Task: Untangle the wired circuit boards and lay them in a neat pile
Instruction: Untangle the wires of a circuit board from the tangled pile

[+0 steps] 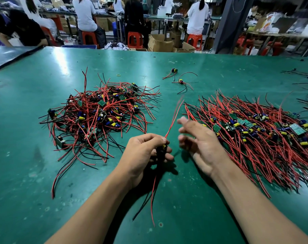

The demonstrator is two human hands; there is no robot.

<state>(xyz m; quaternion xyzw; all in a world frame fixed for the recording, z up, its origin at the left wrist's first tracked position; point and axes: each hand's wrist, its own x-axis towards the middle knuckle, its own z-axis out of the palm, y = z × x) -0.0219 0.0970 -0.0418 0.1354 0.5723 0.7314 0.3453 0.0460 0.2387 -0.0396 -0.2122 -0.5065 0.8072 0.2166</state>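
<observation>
A small circuit board (pixel 162 149) is held in the left hand (pixel 146 154), just above the green worktop (pixel 44 173), near its front edge. The fingers of this hand are curled around the board and the thumb is pressed against it, so only a dark part and a yellow component can be seen. Two red wires (pixel 173 118) rise from the grip and point away from the person, and more red and black wires hang down under the hand to the worktop.

The right hand (pixel 200 143) is seen just beside the left one, not touching it. It is blurred, but its fingers are spread apart and only loosely bent, and nothing is held in it. Its fingertips are near the upper red wires; whether they touch cannot be told.

A tangled heap (pixel 103 113) of boards and wires lies on the worktop to the left of the hands. An ordered pile (pixel 255 132), with the wires laid in about the same direction, lies to the right, close behind the right hand. Two loose boards (pixel 180 81) lie farther back, between the heap and the pile
</observation>
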